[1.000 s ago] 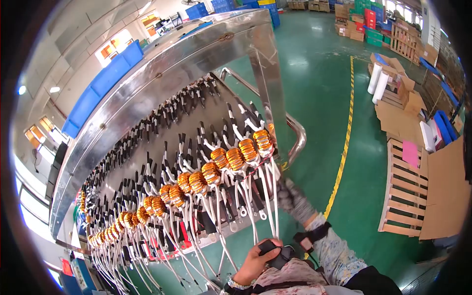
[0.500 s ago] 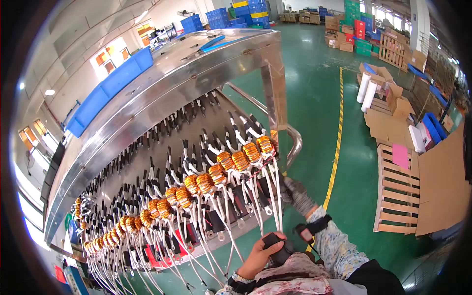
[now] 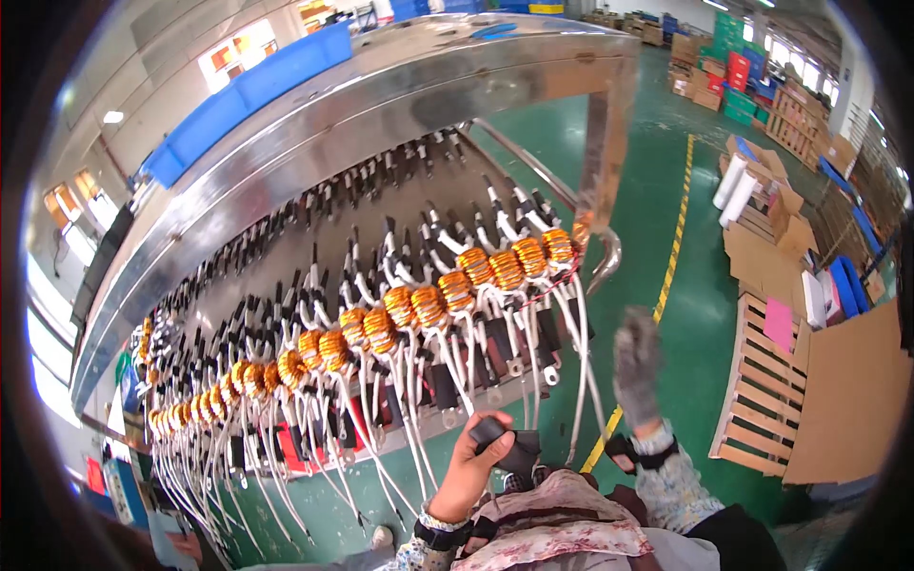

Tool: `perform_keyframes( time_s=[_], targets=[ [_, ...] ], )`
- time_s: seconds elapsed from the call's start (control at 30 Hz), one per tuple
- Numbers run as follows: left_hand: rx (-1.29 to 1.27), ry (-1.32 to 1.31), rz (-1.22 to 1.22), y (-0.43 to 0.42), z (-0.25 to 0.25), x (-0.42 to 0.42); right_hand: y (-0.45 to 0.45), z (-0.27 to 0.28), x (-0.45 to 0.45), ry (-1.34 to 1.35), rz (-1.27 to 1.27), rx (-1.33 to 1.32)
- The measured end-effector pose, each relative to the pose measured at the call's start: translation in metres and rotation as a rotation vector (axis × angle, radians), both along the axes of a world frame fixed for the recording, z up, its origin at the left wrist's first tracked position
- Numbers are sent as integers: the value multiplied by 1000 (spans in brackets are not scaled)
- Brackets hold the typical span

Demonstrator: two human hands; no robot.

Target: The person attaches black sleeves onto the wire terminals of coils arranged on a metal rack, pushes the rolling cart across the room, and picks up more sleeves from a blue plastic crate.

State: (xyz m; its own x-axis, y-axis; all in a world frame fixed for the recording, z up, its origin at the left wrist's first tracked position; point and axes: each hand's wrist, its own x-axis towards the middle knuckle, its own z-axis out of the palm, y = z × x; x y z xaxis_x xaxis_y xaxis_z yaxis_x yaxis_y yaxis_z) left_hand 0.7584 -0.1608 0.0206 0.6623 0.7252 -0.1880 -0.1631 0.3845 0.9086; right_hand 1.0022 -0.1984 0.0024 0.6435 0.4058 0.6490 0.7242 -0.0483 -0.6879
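Observation:
My bare left hand [image 3: 466, 466] is closed around a black object [image 3: 519, 452] in front of my body; its kind cannot be made out. My right hand [image 3: 636, 366], in a grey glove, is raised over the green floor, fingers stretched upward and somewhat blurred, holding nothing visible. Left of it, copper-wound ring coils [image 3: 506, 270] stand in a long row along the lower shelf of a metal table. White leads [image 3: 583, 352] hang down from them, some ending in ring lugs [image 3: 551, 375]. Black-sleeved ends point up behind the coils.
The metal tabletop [image 3: 409, 71] overhangs the shelf and carries a long blue bin [image 3: 252, 100]. A table leg [image 3: 605, 152] and a bent tube handle [image 3: 609, 262] stand at the right end. Beyond a yellow floor line [image 3: 674, 257] are a wooden pallet [image 3: 762, 390] and cardboard [image 3: 847, 400].
My right hand has moved away from the coils' leads, to the right and up. The left hand still grips the black object. The view has shifted, so the table sits further right.

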Motion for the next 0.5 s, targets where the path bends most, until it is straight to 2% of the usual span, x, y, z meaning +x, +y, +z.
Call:
perform_keyframes(
  time_s=[0.07,0.1,0.17,0.2,0.27,0.37,0.5],
  targets=[
    [-135,-83,29,0,1,2,-27,53,-34,87,216,-85],
    [-165,-119,-6,0,2,5,-35,53,-44,128,484,-150],
    [-122,-94,-28,-4,-1,11,-41,58,-77,199,768,-415],
    [-78,-78,-54,-5,-2,14,-42,49,-88,193,763,-408],
    [-178,-25,-64,-6,-8,14,-38,29,-100,38,714,-488],
    [-384,-221,-33,-7,-5,5,-37,27,-100,-7,801,-533],
    [-409,-215,-63,-3,-16,5,-31,36,-99,140,846,-518]
  ],
)
